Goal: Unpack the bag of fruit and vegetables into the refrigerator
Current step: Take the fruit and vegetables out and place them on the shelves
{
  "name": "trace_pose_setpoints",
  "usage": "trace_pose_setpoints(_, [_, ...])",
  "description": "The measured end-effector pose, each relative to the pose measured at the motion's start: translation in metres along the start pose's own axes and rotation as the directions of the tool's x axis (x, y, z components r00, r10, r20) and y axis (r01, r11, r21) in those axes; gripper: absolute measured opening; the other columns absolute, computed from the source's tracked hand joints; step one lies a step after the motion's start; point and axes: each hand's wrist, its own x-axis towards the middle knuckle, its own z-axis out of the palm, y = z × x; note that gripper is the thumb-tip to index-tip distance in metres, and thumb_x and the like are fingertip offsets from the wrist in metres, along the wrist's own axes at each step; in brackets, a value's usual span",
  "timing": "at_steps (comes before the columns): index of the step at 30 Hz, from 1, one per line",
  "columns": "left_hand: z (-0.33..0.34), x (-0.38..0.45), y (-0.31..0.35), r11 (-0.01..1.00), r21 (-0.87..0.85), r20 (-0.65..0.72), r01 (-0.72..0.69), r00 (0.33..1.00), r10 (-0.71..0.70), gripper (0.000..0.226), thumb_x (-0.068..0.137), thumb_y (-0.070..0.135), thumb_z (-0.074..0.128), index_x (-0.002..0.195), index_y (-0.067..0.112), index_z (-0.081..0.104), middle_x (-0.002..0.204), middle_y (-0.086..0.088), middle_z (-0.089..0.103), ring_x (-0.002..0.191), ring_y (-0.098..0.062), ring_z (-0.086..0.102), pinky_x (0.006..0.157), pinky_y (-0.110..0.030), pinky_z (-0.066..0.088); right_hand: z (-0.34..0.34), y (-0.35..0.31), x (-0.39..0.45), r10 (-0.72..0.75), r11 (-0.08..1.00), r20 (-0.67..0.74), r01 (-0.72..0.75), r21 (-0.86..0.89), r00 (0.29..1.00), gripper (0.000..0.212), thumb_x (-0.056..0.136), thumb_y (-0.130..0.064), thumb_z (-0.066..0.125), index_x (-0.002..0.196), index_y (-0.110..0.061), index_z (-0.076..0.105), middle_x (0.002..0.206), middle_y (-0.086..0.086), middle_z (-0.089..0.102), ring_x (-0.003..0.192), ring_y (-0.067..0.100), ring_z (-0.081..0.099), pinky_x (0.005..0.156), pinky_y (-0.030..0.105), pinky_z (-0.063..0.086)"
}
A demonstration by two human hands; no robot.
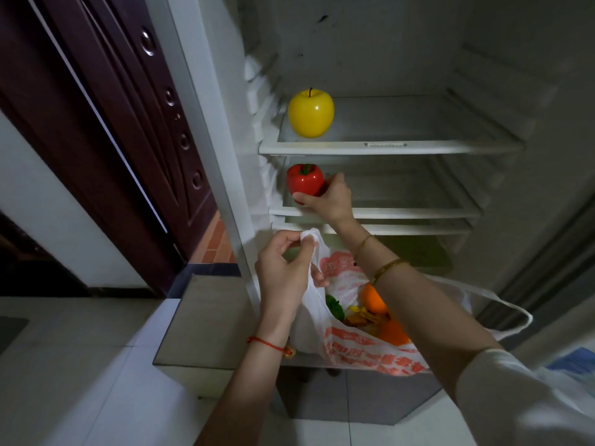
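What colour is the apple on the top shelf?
Yellow apple, clearest in the head view.

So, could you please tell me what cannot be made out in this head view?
- Bag contents: the plastic bag and the right forearm cover most produce; only an orange and something green show.
- Whether the red bell pepper rests on its shelf: the right hand hides its base.
- Bag print: blurred.
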Motion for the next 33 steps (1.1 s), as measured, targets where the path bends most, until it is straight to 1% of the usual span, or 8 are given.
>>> trace_pose_setpoints(5, [0.002,-0.003,0.003,0.999,-0.021,0.018,0.031,0.999,-0.030,0.008,0.092,0.011,0.069,0.085,0.014,0.067,0.075,0.000,0.068,0.038,-0.018,0.055,0.050,-0.047,0.059,-0.013,0.001,-0.009,0.001,1.000,0.018,-0.002,0.022,1.000,0.078,0.065,-0.038,0.089,0.121,-0.004,0.046,0.114,0.006,0.057,0.099,0.017,0.057,0.076,0.023,0.043])
trace_pose_setpoints(9, [0.002,-0.005,0.001,1.000,-0.019,0.019,0.018,1.000,-0.017,0.013,0.092,0.010,0.069,0.081,0.017,0.067,0.077,-0.005,0.067,0.037,-0.018,0.055,0.050,-0.046,0.059,-0.051,0.009,-0.037,-0.088,0.993,-0.034,0.090,0.072,0.996,0.030,0.082,-0.028,0.077,0.093,-0.006,0.060,0.081,-0.001,0.061,0.068,0.007,0.055,0.062,0.017,0.044])
trace_pose_setpoints(14, [-0.003,-0.009,-0.006,0.999,0.043,-0.006,-0.010,1.000,0.011,0.017,0.091,0.014,0.071,0.078,0.025,0.069,0.075,-0.007,0.069,0.049,-0.023,0.062,0.053,-0.042,0.057,-0.105,0.029,-0.094,-0.169,0.968,0.353,0.088,0.235,0.920,0.034,0.099,-0.014,0.054,0.078,0.012,0.062,0.071,0.021,0.064,0.059,0.020,0.056,0.061,0.029,0.046])
trace_pose_setpoints(17, [-0.007,-0.012,-0.007,0.996,0.089,-0.007,-0.024,1.000,0.024,0.017,0.090,0.018,0.072,0.077,0.029,0.069,0.078,-0.006,0.070,0.065,-0.032,0.066,0.057,-0.037,0.052,-0.114,0.056,-0.117,-0.085,0.994,0.616,0.029,0.101,0.783,0.030,0.100,-0.013,0.051,0.087,0.007,0.069,0.082,0.026,0.070,0.067,0.026,0.064,0.069,0.035,0.053])
trace_pose_setpoints(19, [-0.008,-0.018,-0.005,0.997,0.081,-0.012,-0.012,1.000,0.013,0.015,0.091,0.014,0.070,0.080,0.024,0.066,0.077,-0.007,0.068,0.050,-0.019,0.064,0.044,-0.024,0.046,-0.109,0.072,-0.127,0.020,0.997,0.694,0.033,-0.063,0.720,0.023,0.099,-0.018,0.054,0.097,-0.004,0.072,0.088,0.011,0.074,0.076,0.018,0.070,0.071,0.028,0.057])
trace_pose_setpoints(23, [-0.011,-0.031,-0.002,0.999,0.046,0.009,-0.024,1.000,0.023,0.009,0.092,0.009,0.069,0.086,0.009,0.063,0.072,-0.014,0.063,0.037,-0.013,0.056,0.035,-0.016,0.040,-0.071,0.116,-0.129,0.290,0.831,0.613,0.125,-0.542,0.735,0.042,0.090,-0.049,0.059,0.123,-0.023,0.062,0.125,-0.003,0.062,0.116,0.018,0.058,0.096,0.029,0.047])
trace_pose_setpoints(26, [-0.013,-0.036,-0.004,0.999,0.034,0.010,-0.013,1.000,0.013,0.007,0.092,0.009,0.069,0.092,0.003,0.065,0.079,-0.017,0.065,0.040,-0.011,0.057,0.036,-0.017,0.043,-0.041,0.133,-0.132,0.397,0.800,0.523,-0.005,-0.600,0.755,0.071,0.084,-0.059,0.062,0.141,-0.021,0.043,0.144,0.003,0.047,0.130,0.025,0.048,0.104,0.035,0.041])
trace_pose_setpoints(33, [-0.012,-0.042,-0.006,1.000,-0.005,-0.020,0.010,1.000,-0.010,0.008,0.092,0.009,0.070,0.090,0.002,0.066,0.063,-0.013,0.060,0.036,-0.017,0.054,0.038,-0.023,0.045,0.005,0.161,-0.139,0.366,0.850,0.488,-0.071,-0.522,0.792,0.053,0.083,-0.052,0.068,0.123,-0.024,0.048,0.115,-0.002,0.063,0.097,0.013,0.056,0.087,0.026,0.044])
